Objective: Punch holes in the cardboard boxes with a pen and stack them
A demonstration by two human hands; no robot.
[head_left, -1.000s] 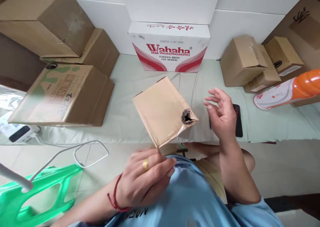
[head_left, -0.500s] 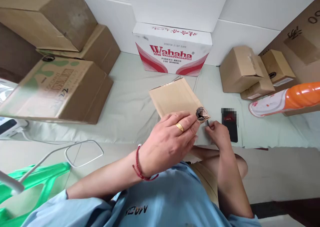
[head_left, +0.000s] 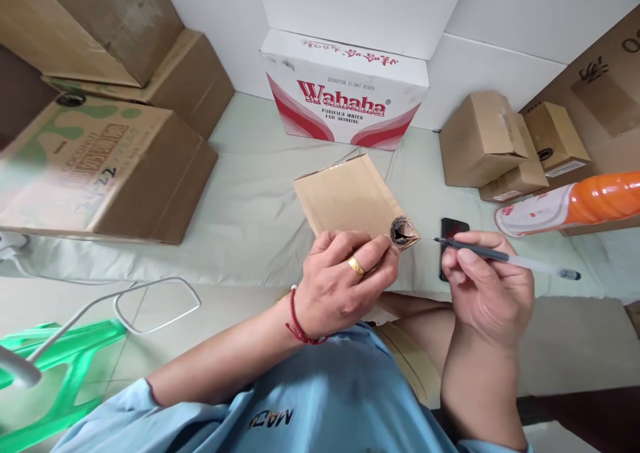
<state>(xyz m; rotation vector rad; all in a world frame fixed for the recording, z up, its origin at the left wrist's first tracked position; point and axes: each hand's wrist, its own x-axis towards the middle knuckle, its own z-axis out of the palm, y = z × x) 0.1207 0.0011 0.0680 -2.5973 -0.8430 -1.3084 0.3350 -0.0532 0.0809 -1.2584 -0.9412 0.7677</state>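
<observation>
Small tan cardboard box [head_left: 345,196] is held near the front of the table covered in pale green cloth [head_left: 260,173], its corner with the ragged, dark-rimmed hole [head_left: 400,220] turned toward the right side. Its near side is gripped by the left hand [head_left: 343,280], whose fingers are bent and bunched together; the thumb is hidden. The slim pen with a dark grip and clear barrel [head_left: 533,264] is pinched between the thumb and fingers of the right hand [head_left: 493,300], its bare point aimed at the holed corner, near but apart from it.

Because the fingertips are set right beside the hole, skin could be marked or pricked if the point were to slip. The cardboard there looks weakened, so it could be torn or crushed by firm pressure. With the far side of the box unsupported by a hand, a swivel could be caused by a sideways push. The black rectangular phone [head_left: 453,227] lies beside the right hand and could be knocked or scratched by a careless sweep; a stray ink mark could also be left on the cloth.
</observation>
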